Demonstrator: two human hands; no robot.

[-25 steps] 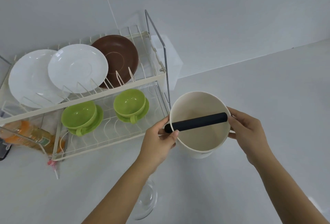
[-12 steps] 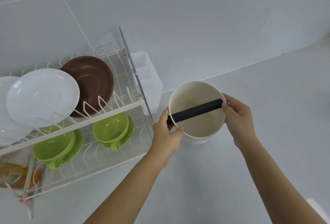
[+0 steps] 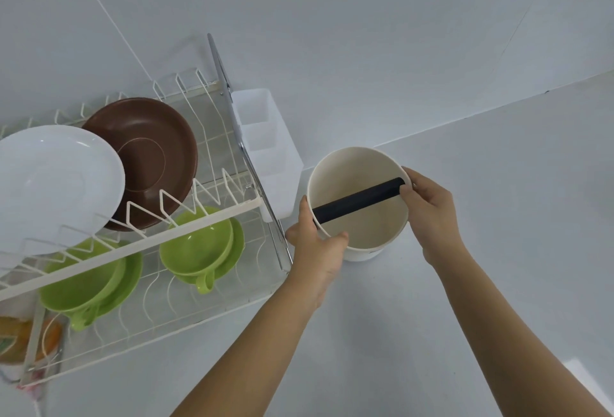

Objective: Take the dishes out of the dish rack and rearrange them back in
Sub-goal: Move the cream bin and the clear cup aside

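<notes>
A cream round container (image 3: 365,230) with a black bar (image 3: 357,200) across its mouth stands on the white counter just right of the dish rack (image 3: 186,217). My left hand (image 3: 317,247) grips its near-left rim and my right hand (image 3: 430,213) holds its right rim at the bar's end. On the rack's upper tier lean a white plate (image 3: 56,184) and a brown plate (image 3: 156,157). Two green cups on green saucers (image 3: 199,247) (image 3: 86,287) sit on the lower tier.
A translucent white cutlery holder (image 3: 269,150) hangs on the rack's right side, close to the container. An orange packet (image 3: 20,340) lies at the far left under the rack. The white wall runs behind, and the counter extends to the right.
The view has shifted so the rack sits further left and closer. The container has come down next to the rack, with both hands still gripping its rim.
</notes>
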